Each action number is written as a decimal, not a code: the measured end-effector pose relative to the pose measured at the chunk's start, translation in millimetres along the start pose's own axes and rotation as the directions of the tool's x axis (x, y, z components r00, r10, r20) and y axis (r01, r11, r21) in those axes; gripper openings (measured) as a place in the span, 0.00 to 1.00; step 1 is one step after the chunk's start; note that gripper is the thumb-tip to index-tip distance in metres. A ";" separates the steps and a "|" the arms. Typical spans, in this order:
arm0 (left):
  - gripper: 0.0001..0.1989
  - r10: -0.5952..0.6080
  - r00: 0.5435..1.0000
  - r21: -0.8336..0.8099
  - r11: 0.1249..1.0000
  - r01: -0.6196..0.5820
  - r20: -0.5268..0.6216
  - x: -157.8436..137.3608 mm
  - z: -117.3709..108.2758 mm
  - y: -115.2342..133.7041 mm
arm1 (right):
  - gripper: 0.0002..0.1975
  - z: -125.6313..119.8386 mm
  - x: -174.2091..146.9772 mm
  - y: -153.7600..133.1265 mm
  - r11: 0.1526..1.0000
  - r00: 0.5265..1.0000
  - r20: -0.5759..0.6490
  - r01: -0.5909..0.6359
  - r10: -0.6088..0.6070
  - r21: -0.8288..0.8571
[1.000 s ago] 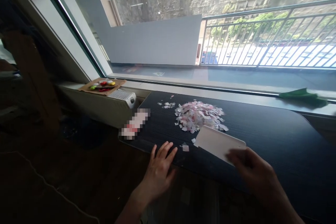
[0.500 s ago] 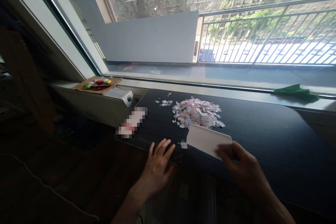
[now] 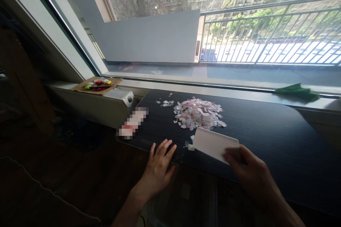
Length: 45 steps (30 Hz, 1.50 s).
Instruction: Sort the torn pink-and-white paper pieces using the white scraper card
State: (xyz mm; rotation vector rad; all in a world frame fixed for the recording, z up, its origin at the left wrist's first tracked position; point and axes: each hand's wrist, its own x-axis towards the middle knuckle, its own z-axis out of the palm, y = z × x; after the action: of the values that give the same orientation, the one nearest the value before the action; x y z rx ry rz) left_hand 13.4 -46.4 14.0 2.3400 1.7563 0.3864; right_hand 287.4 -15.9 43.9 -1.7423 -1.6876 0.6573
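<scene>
A stiff white sheet [image 3: 213, 143] with rounded corners and a small hole near one end is gripped at its right end by my right hand [image 3: 246, 165], thumb on the near side. It stands tilted on the dark tabletop, just in front of a heap of small pale and pinkish paper scraps [image 3: 198, 113]. A couple of loose scraps [image 3: 191, 147] lie by its left end. Over the table's near edge rests my left hand [image 3: 160, 166], fingers spread and holding nothing.
The black wood-grain table [image 3: 255, 124] stands against a window sill. At its left end lies a blurred-out pale item [image 3: 133, 123]. Further left are a white heater-like box [image 3: 118, 95] and cardboard [image 3: 77, 86] with colourful items. A green cloth-like piece [image 3: 297, 93] lies on the sill.
The white sheet in my right hand has shifted slightly right and towards me, away from the heap. A loose scrap at its left end has also moved right. My left hand stays in place.
</scene>
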 end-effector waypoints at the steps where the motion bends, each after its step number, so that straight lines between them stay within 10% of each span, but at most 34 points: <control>1: 0.29 0.001 1.000 -0.001 1.000 -0.001 -0.002 0.0 -0.3 0.2 | 0.12 -0.7 -1.3 0.5 1.000 1.000 0.000 -0.001 0.001 -0.011; 29: 0.26 0.039 0.997 0.055 0.998 -0.035 -0.065 0.8 3.2 -5.9 | 0.10 -43.0 -30.7 2.7 0.987 0.994 -0.101 -0.060 0.045 -0.152; 35: 0.20 0.035 0.990 0.054 0.998 -0.028 -0.135 2.9 -1.4 -1.0 | 0.13 -89.9 -39.9 43.5 0.960 0.976 -0.139 -0.194 0.168 -0.200; 45: 0.13 0.158 0.975 -0.035 0.986 -0.165 -0.159 5.1 -2.3 15.8 | 0.12 -90.4 -13.2 75.0 0.931 0.937 -0.196 -0.227 0.289 0.287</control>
State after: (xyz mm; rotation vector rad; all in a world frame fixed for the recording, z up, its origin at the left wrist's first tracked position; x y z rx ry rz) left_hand 28.4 -46.0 21.4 2.4866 1.6040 0.6465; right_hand 403.6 -36.6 50.6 -1.7874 -1.1643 0.7216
